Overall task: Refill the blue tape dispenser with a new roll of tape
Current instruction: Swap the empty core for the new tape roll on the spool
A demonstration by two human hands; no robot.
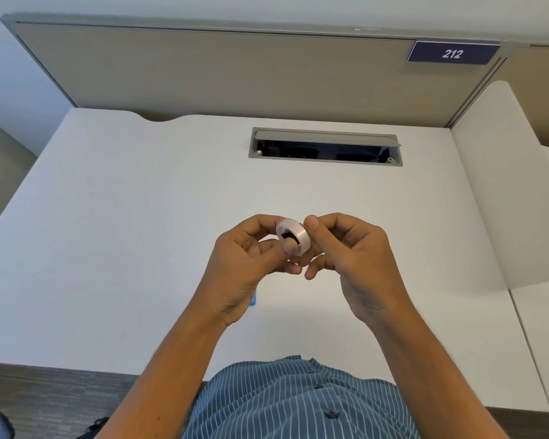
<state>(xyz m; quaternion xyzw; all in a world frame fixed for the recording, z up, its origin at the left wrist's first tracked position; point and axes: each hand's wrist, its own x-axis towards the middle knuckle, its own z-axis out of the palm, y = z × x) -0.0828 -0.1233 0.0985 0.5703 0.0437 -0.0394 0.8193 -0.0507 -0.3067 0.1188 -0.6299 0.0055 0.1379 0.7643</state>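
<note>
A whitish, translucent roll of tape (293,232) with a dark core is held up above the white desk (124,248), pinched between both hands. My left hand (248,267) grips it from the left, thumb on the roll's lower front. My right hand (352,258) holds it from the right, thumb pressed on its top edge. Only a small blue sliver of the tape dispenser (253,300) shows on the desk beside my left wrist; the rest is hidden behind that hand.
A grey cable hatch (325,147) stands open in the desk's far middle. A beige partition (235,74) with a "212" plate (452,53) backs the desk. A white side divider (495,185) stands at the right. My striped shirt fills the bottom.
</note>
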